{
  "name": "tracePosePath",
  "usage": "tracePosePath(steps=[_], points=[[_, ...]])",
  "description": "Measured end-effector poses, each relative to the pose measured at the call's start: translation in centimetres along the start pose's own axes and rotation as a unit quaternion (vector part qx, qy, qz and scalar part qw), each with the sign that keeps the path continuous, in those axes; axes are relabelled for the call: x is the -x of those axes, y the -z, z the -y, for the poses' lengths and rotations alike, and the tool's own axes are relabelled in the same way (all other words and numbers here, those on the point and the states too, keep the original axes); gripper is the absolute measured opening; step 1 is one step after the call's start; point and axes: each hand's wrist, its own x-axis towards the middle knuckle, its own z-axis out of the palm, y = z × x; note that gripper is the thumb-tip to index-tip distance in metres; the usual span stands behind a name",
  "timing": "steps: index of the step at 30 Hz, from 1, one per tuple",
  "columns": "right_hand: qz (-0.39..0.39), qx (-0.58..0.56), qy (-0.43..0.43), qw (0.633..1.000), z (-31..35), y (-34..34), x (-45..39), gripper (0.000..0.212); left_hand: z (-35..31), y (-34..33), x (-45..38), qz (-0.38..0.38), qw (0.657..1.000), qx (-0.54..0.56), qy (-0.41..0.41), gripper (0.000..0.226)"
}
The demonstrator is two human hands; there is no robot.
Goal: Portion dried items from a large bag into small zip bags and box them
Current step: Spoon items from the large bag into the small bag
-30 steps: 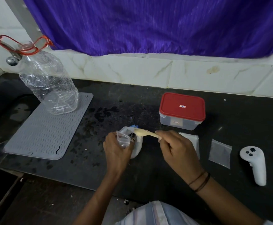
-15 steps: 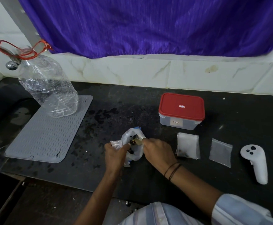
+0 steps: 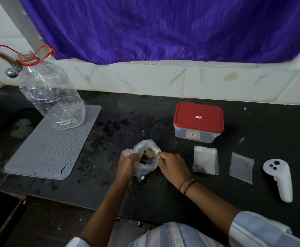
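Observation:
A large clear plastic bag (image 3: 146,166) with dark dried items stands open on the black counter (image 3: 145,122). My left hand (image 3: 128,162) grips its left side together with a small zip bag (image 3: 127,152). My right hand (image 3: 172,165) holds a pale wooden spoon (image 3: 150,153) whose bowl is inside the large bag's mouth. A small zip bag with some dark bits (image 3: 206,159) lies right of my right hand, and another small zip bag (image 3: 241,167) lies further right. The clear box with a red lid (image 3: 198,122) stands shut behind them.
A grey ribbed mat (image 3: 47,148) lies at the left with a crumpled clear bottle (image 3: 53,97) on it. A sink (image 3: 1,125) is at the far left. A white handheld controller (image 3: 279,179) lies at the right. Purple curtain hangs behind.
My right hand brought the spoon from above the small bag down into the large bag's mouth. My left hand lowered the small zip bag beside the large bag.

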Motion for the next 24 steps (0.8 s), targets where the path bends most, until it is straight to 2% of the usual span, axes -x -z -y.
tracePosePath(steps=[7,10,13,17,20,24], points=[[0.042,-0.028,-0.019,0.999,-0.4,-0.8,0.4,0.02,0.4,-0.3,-0.2,-0.026,0.999,0.037,0.027,0.02],[0.062,-0.096,-0.056,0.992,-0.3,-0.6,0.7,0.022,0.4,-0.2,-0.1,-0.026,0.999,0.039,0.024,0.019],[0.076,-0.257,-0.129,0.955,0.1,-0.2,0.9,0.024,0.2,-0.4,0.3,-0.023,0.999,0.034,0.006,0.017],[0.043,-0.41,-0.21,0.887,0.1,0.0,1.1,0.023,0.6,-0.1,0.0,-0.014,0.999,0.03,0.0,0.02],[0.031,-0.466,-0.224,0.855,-0.1,0.2,1.4,0.022,0.9,0.0,-0.1,-0.012,1.0,0.008,0.007,0.033],[0.015,-0.475,-0.23,0.849,-0.6,0.9,2.1,0.021,1.3,0.4,-0.2,-0.038,0.999,-0.023,-0.02,0.035]])
